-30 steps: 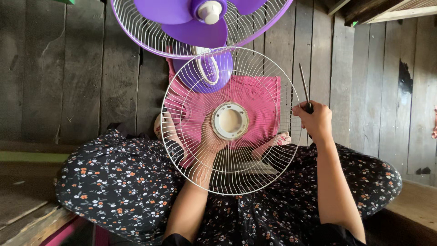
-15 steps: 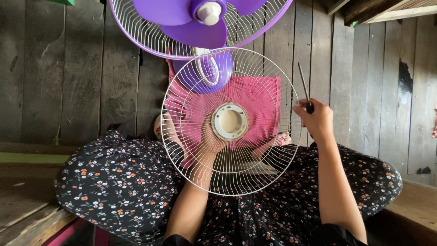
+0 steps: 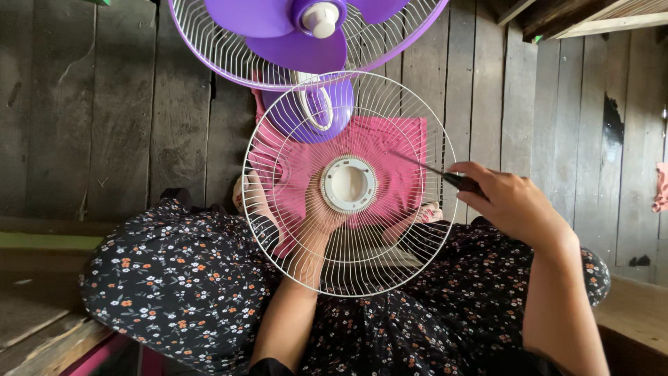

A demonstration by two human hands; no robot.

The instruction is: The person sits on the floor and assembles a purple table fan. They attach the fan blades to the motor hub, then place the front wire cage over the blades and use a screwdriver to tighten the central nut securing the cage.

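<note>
The left hand (image 3: pixel 321 212) props the white wire fan guard (image 3: pixel 348 184) from behind, its fingers hidden, so their state is unclear. The right hand (image 3: pixel 511 202) has fingers clamped on a thin screwdriver (image 3: pixel 435 169). The guard looks light, springy and easily bent, best held near its plastic hub (image 3: pixel 348 184).

We see that the right hand (image 3: pixel 511 202) has changed its pose: a second ago it held the screwdriver (image 3: pixel 445 174) upright at the right rim of the white fan guard (image 3: pixel 348 184), shaft pointing straight up beside the wires. Now we find the tool swung down to lie nearly level, its thin shaft reaching leftward across the guard's wires, the tip over the pink cloth (image 3: pixel 396 150) to the right of the round centre cap (image 3: pixel 348 184). The hand itself sits a little lower and turned, knuckles up, with the dark handle showing at the thumb and forefinger
</note>
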